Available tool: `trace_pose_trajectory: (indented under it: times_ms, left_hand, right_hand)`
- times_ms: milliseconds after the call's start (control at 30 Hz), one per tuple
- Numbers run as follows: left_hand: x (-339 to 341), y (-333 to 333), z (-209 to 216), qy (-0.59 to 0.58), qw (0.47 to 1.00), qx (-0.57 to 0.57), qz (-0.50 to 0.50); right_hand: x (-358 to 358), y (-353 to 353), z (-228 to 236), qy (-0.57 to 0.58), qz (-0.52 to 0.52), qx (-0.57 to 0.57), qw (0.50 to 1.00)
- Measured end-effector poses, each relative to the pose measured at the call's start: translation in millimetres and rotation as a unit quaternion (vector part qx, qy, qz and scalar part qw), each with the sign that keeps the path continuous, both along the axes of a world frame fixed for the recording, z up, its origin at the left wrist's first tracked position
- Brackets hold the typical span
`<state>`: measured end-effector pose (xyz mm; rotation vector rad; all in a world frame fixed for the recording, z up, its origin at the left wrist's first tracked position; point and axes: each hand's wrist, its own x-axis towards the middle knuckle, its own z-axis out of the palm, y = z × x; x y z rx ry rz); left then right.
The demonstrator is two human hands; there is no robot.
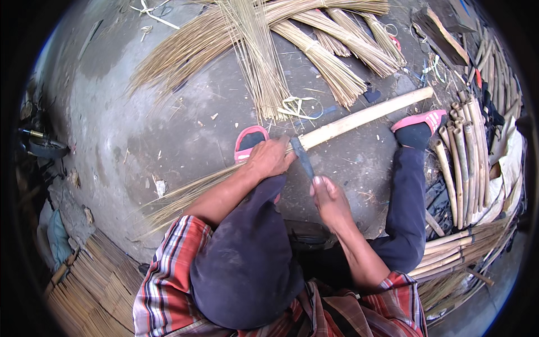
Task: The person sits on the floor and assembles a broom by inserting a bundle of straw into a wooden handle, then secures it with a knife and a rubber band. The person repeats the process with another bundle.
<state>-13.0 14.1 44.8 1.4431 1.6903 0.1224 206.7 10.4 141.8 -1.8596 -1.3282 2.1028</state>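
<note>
My left hand (269, 158) is closed around a bundle of thin straw-coloured sticks (199, 188), whose long ends trail under my left forearm toward the lower left. The bundle's other end meets the near end of a pale wooden plank (365, 118) that slants up to the right. In my right hand (331, 203) is a knife; its dark, broad blade (303, 159) points away from me, with its tip by my left fingers at the plank's end. My right fist hides the knife's handle.
Tied bundles of thin sticks (328, 64) lie on the concrete floor (112, 135) beyond the plank. My feet wear pink sandals (421, 121) on either side. Bamboo poles (463, 168) stand at right; more stick bundles (95, 286) lie at lower left.
</note>
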Motion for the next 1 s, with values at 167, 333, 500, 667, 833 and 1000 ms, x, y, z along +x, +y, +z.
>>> trace_pose_trajectory:
  times_ms: [167, 333, 500, 667, 833, 1000]
  left_hand:
    - [-11, 12, 2, -0.072, 0.997, -0.039, -0.003]
    - [-6, 13, 13, -0.395, 0.848, -0.312, 0.165]
    - [-11, 12, 8, -0.452, 0.735, -0.443, 0.243]
    - [-5, 6, -4, -0.369, 0.855, -0.318, 0.175]
    - [10, -2, -6, -0.109, 0.993, -0.026, 0.036]
    - [17, -4, 0, -0.064, 0.997, -0.029, 0.032]
  right_hand:
    - [43, -32, 7, 0.055, 0.055, -0.008, 0.997]
    - [37, -28, -81, 0.022, 0.114, 0.017, 0.993]
    - [10, 18, -150, -0.008, 0.172, 0.218, 0.961]
    - [3, 50, -123, -0.053, 0.249, 0.106, 0.961]
    - [11, 92, -55, -0.068, 0.339, 0.211, 0.914]
    - [-21, 119, -46, -0.09, 0.406, 0.352, 0.839]
